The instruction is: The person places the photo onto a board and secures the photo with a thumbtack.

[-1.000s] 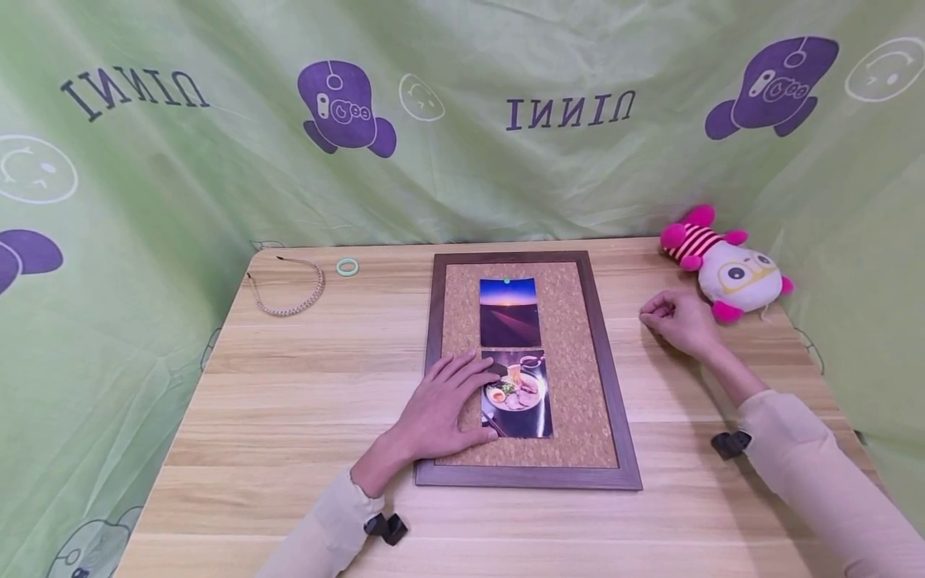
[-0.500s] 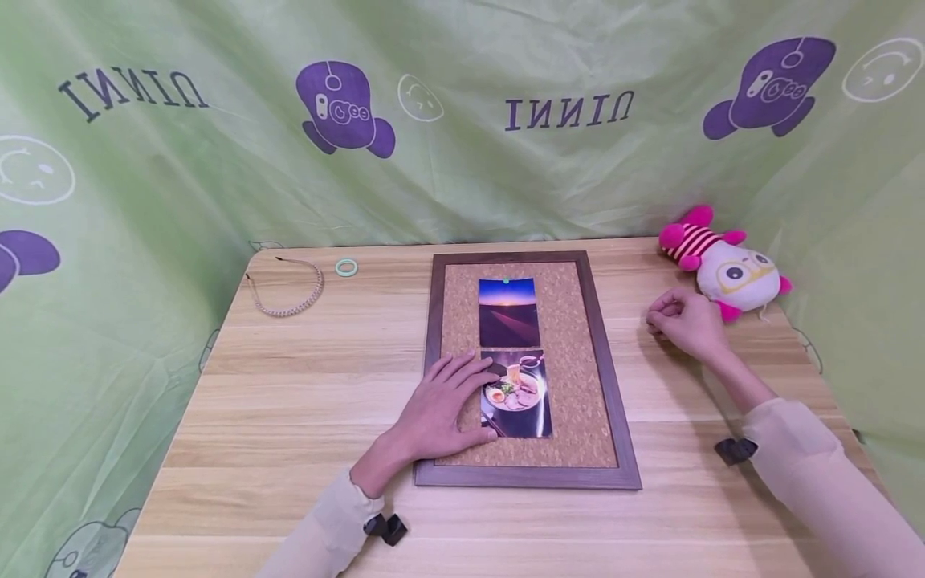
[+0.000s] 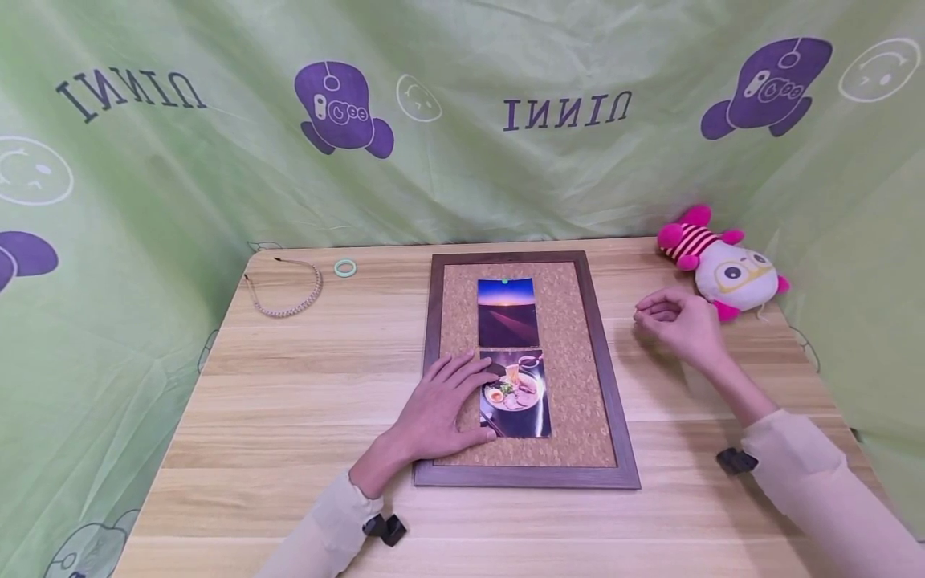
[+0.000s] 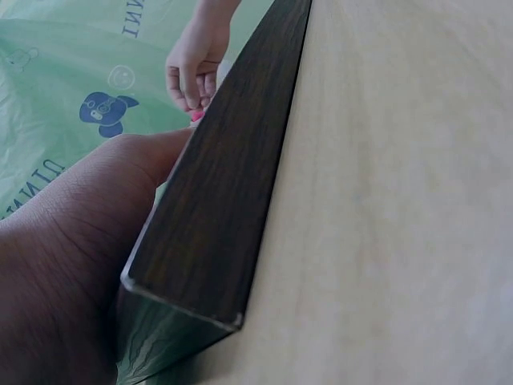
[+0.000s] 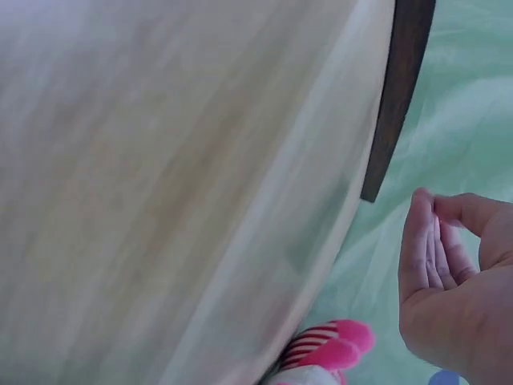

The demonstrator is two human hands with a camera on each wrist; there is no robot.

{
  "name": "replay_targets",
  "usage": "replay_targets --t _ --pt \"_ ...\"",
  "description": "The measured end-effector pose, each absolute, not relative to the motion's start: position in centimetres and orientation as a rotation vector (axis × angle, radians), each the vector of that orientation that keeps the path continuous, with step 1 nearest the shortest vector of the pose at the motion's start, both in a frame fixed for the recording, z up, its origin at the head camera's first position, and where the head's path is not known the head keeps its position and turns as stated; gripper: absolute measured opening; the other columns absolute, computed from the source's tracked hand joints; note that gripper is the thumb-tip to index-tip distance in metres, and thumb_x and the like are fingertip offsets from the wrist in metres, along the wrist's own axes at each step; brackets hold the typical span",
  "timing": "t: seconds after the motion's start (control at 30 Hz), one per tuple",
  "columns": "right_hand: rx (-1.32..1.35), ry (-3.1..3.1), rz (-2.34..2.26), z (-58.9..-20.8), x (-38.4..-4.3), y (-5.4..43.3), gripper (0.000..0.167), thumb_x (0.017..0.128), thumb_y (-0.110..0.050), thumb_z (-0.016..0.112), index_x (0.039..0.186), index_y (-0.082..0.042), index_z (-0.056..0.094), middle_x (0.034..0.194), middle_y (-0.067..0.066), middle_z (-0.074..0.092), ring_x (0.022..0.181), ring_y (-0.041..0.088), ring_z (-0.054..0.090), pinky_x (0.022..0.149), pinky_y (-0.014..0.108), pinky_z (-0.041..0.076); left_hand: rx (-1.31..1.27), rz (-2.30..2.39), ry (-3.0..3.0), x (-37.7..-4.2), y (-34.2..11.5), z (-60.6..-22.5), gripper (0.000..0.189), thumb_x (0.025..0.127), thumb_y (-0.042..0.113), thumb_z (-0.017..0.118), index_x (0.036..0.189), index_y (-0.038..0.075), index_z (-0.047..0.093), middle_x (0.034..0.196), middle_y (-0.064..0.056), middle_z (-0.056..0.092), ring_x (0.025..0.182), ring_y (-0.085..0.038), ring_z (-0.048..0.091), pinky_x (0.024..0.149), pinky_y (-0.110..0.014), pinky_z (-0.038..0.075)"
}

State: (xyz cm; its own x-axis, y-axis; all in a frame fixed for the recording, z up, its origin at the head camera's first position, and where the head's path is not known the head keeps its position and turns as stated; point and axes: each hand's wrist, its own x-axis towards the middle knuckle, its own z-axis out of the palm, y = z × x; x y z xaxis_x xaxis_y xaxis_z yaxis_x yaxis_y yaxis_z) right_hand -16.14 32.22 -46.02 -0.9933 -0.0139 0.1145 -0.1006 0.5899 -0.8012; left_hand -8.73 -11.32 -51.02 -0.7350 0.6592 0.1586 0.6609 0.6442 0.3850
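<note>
My left hand (image 3: 441,405) lies with spread fingers across the left side of a cork board (image 3: 578,377) in a dark wood frame (image 3: 610,381). Its fingertips and thumb rest on the left edge of a photo of a ramen bowl (image 3: 522,393). Just above, a sunset photo (image 3: 507,315) is fixed at its top by a small green push pin (image 3: 504,281). To the right of the frame, my right hand (image 3: 682,325) hovers over the table. In the right wrist view, thumb and forefinger (image 5: 418,241) meet at their tips; no object shows between them.
A plush toy (image 3: 733,273) with pink limbs lies at the back right, close behind my right hand. A beaded headband (image 3: 292,309) and a mint-green ring (image 3: 345,268) are at the back left of the wooden table (image 3: 289,417). A green printed curtain (image 3: 462,185) surrounds the table.
My right hand shifts slightly right, then back left toward the frame, its fingers a little straighter. The left hand, photos and board stay in place.
</note>
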Motion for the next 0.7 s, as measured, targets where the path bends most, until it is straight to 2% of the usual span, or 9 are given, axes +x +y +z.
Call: replay_targets --t 0.23,0.4,0.57,0.7 --pt "0.168 -2.666 1.548 -45.0 -15.3 30.2 0.022 0.097 0.011 0.077 0.116 0.019 0.072 0.103 0.035 0.077 0.075 -0.003 0.074 0.069 0.017 0.064 -1.138 -0.696 -2.842 -8.7 -11.4 -51.1 0.084 0.093 0.068 0.071 0.160 0.019 0.057 0.175 -0.005 0.045 0.166 -0.034 0.031 0.138 -0.056 0.016" --pt "0.286 -2.612 1.608 -44.1 -14.6 28.3 0.018 0.100 0.012 0.072 0.116 0.020 0.072 0.102 0.039 0.076 0.075 0.004 0.078 0.068 0.021 0.065 -1.133 -0.689 -2.865 -8.7 -11.3 -51.2 0.085 0.093 0.069 0.070 0.161 0.020 0.056 0.177 -0.003 0.042 0.168 -0.032 0.029 0.139 -0.053 0.013" --pt "0.381 -2.617 1.541 -43.7 -14.2 26.4 0.012 0.099 0.009 0.076 0.110 0.015 0.078 0.092 0.030 0.079 0.069 0.007 0.076 0.063 0.023 0.065 -1.134 -0.677 -2.889 -8.8 -11.3 -51.3 0.086 0.094 0.071 0.069 0.163 0.020 0.055 0.178 -0.002 0.041 0.169 -0.030 0.026 0.140 -0.051 0.010" --pt "0.394 -2.659 1.464 -43.1 -14.0 24.9 0.007 0.097 0.007 0.079 0.103 0.009 0.080 0.084 0.021 0.079 0.065 0.004 0.069 0.058 0.018 0.059 -1.135 -0.679 -2.868 -8.8 -11.3 -51.3 0.085 0.094 0.069 0.069 0.162 0.019 0.056 0.177 -0.004 0.043 0.167 -0.032 0.029 0.139 -0.053 0.013"
